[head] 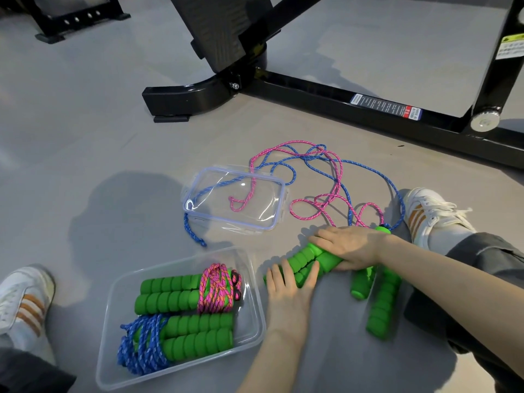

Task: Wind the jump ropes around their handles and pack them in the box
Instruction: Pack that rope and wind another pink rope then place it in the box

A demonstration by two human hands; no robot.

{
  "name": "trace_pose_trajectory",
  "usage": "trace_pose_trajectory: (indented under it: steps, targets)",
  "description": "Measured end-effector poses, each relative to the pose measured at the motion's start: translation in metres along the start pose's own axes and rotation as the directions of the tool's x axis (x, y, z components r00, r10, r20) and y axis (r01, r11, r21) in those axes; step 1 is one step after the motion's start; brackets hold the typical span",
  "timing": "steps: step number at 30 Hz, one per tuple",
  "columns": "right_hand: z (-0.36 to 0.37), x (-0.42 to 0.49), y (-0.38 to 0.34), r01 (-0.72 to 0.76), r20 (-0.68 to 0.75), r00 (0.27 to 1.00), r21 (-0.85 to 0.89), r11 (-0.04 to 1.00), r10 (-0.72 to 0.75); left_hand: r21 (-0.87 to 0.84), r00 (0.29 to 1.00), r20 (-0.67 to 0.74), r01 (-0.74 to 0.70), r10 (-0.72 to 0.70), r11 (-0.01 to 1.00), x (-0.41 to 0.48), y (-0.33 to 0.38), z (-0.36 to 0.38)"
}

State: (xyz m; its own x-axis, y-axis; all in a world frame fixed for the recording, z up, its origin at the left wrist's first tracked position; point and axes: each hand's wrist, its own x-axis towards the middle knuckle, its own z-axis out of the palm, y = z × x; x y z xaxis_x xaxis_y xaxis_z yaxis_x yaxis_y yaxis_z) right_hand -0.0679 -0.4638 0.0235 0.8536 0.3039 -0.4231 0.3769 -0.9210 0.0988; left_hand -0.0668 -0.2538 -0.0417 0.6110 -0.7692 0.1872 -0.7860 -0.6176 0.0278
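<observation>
Grey floor fills nearly the whole view, smooth and matte, and a person sits on it with legs spread. A white shoe with orange stripes is at the near left.

Nearest on the left stands the clear plastic box, open-topped. It holds two bundles side by side. The farther pair of green foam handles is wound at its right end with pink rope. The nearer pair is wound at its left end with blue rope.

Just right of the box, the left grip lies with straight fingers flat on the lower end of an unwound pair of handles — holding nothing closed. The right grip clasps the upper end of that same pair, fingers over the top and thumb beneath. Two more loose handles lie on the floor against the dark trouser leg, near the other striped shoe.

Beyond the box lies its clear lid, flat on the floor. A loose pink rope and a loose blue rope sprawl tangled past the hands and cross the lid — above or beneath the plastic, I cannot tell.

Farthest off, the black steel frame of a gym machine rests on the floor, and another black frame stands at the top left.
</observation>
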Motion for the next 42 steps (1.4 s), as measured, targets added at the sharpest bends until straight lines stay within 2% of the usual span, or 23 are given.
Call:
trace_pose_trajectory:
  steps: [5, 7, 10, 12, 14, 17, 21, 24, 26, 27, 30, 32, 33, 35, 37, 39, 42]
  targets:
    - [-0.010, -0.006, 0.000, 0.005, 0.053, 0.999, -0.024, 1.000, -0.003, 0.008, 0.987, 0.162, -0.026, 0.024, 1.000, -0.002, 0.004, -0.021]
    - [-0.019, -0.012, 0.005, -0.005, 0.035, 0.999, -0.028, 1.000, 0.006, 0.022, 0.989, 0.142, -0.041, 0.038, 0.999, 0.001, 0.005, -0.025]
    - [-0.044, -0.025, 0.010, -0.012, -0.073, 0.997, -0.021, 1.000, 0.011, 0.089, 0.994, 0.078, -0.081, 0.074, 0.993, 0.018, -0.005, -0.040]
    - [-0.062, -0.031, 0.014, 0.016, -0.214, 0.977, -0.045, 0.999, -0.025, 0.136, 0.983, 0.072, -0.179, 0.170, 0.974, 0.021, -0.017, -0.057]
    - [-0.079, -0.034, 0.015, 0.042, -0.267, 0.962, -0.035, 0.998, -0.050, 0.201, 0.959, 0.046, -0.285, 0.281, 0.937, 0.020, -0.036, -0.076]
    - [-0.102, -0.033, 0.009, 0.059, -0.358, 0.931, -0.028, 0.998, -0.065, 0.200, 0.947, 0.107, -0.319, 0.303, 0.926, 0.014, -0.060, -0.116]
    - [-0.128, -0.027, -0.008, 0.078, -0.471, 0.880, 0.005, 0.997, -0.067, 0.379, 0.917, 0.162, -0.398, 0.363, 0.836, 0.005, -0.089, -0.154]
    - [-0.150, -0.023, -0.019, 0.113, -0.541, 0.837, 0.023, 0.993, -0.083, 0.464, 0.871, -0.075, -0.400, 0.485, 0.791, 0.009, -0.113, -0.167]
    - [-0.166, -0.021, -0.025, 0.120, -0.584, 0.809, 0.054, 0.991, -0.066, 0.478, 0.841, -0.191, -0.371, 0.506, 0.796, 0.015, -0.132, -0.167]
    - [-0.174, -0.020, -0.029, 0.115, -0.605, 0.795, 0.082, 0.990, -0.043, 0.489, 0.829, -0.225, -0.357, 0.511, 0.795, 0.017, -0.140, -0.173]
    - [-0.192, -0.017, -0.042, 0.110, -0.639, 0.765, 0.252, 0.961, 0.080, 0.527, 0.708, -0.265, -0.462, 0.655, 0.713, 0.015, -0.166, -0.201]
    - [-0.202, -0.016, -0.050, 0.121, -0.628, 0.749, 0.444, 0.888, 0.211, 0.564, 0.648, -0.280, -0.486, 0.708, 0.668, 0.009, -0.183, -0.227]
    - [-0.206, -0.015, -0.055, 0.141, -0.613, 0.737, 0.553, 0.821, 0.286, 0.562, 0.641, -0.298, -0.481, 0.708, 0.673, 0.007, -0.190, -0.240]
    - [-0.216, -0.014, -0.062, 0.212, -0.507, 0.763, 0.783, 0.585, 0.401, 0.580, 0.649, -0.285, -0.470, 0.706, 0.665, 0.007, -0.203, -0.252]
    - [-0.225, -0.014, -0.066, 0.237, -0.376, 0.846, 0.900, 0.365, 0.377, 0.620, 0.648, -0.243, -0.469, 0.722, 0.629, 0.006, -0.215, -0.262]
    - [-0.230, -0.017, -0.061, 0.178, -0.245, 0.912, 0.958, 0.223, 0.328, 0.653, 0.644, -0.201, -0.473, 0.738, 0.591, 0.002, -0.225, -0.273]
    - [-0.238, -0.024, -0.048, 0.052, -0.096, 0.950, 0.987, 0.154, 0.296, 0.705, 0.656, -0.141, -0.459, 0.741, 0.541, -0.008, -0.243, -0.279]
